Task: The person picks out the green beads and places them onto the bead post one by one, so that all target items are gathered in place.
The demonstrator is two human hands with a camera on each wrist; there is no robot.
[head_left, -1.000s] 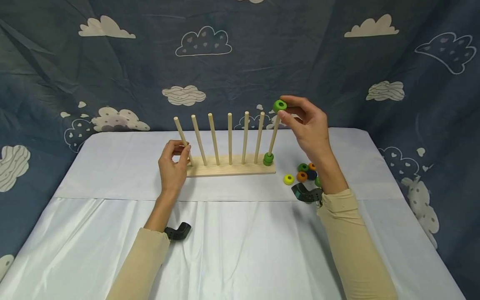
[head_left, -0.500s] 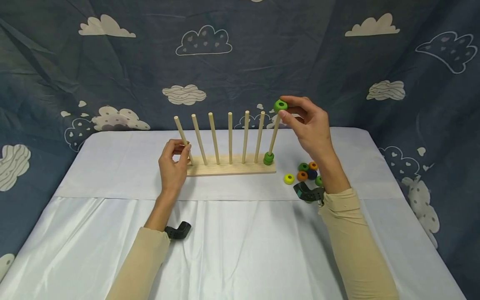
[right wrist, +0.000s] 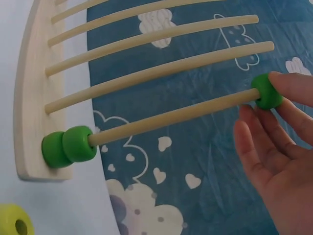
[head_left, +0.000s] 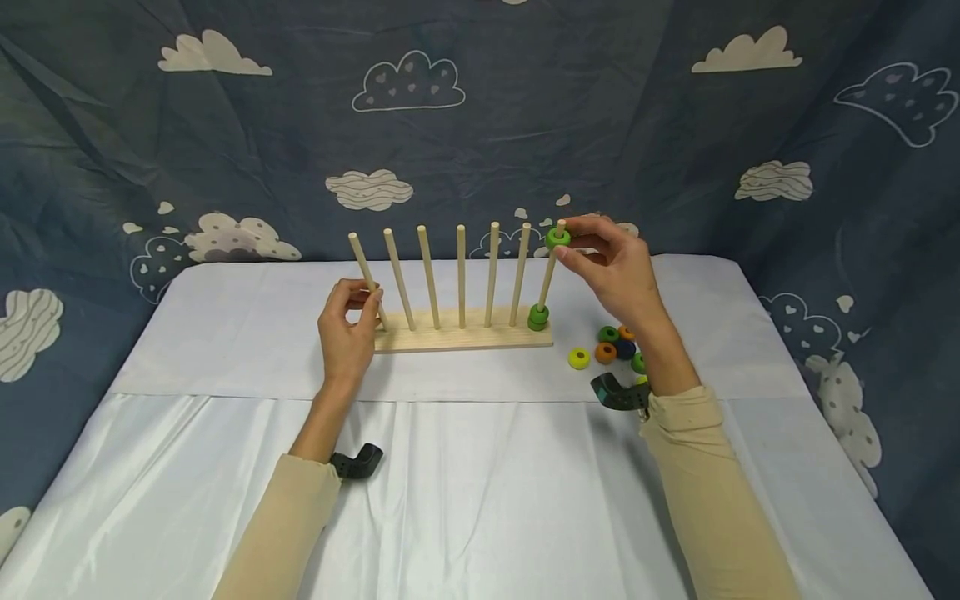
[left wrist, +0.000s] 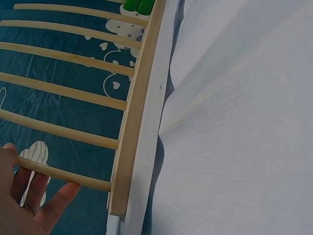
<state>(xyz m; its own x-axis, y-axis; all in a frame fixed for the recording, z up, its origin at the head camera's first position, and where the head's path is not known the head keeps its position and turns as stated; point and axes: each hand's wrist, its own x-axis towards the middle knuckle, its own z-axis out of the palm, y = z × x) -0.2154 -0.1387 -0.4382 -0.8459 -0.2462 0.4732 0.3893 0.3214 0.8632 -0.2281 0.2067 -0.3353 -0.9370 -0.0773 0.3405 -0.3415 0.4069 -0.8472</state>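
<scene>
A wooden peg rack (head_left: 465,337) with several upright pegs stands on the white cloth. My right hand (head_left: 618,271) pinches a green bead (head_left: 557,238) that is threaded on the rightmost peg, just under its tip. Two more green beads (right wrist: 68,146) sit stacked at the foot of that same peg. At the other end, my left hand (head_left: 348,333) holds the leftmost peg (left wrist: 63,174) between thumb and fingers, low down near the base. The pegs between the two hands carry no beads.
Loose beads lie on the cloth right of the rack: a yellow bead (head_left: 578,358), an orange bead (head_left: 605,352), a dark blue bead (head_left: 625,348), a green bead (head_left: 608,334) and others partly behind the right wrist. A dark cloud-patterned curtain (head_left: 480,125) hangs behind the table.
The green bead in my right hand has come down from above the rightmost peg onto it, so the peg's tip now pokes out of the top. My left hand stays in place.
</scene>
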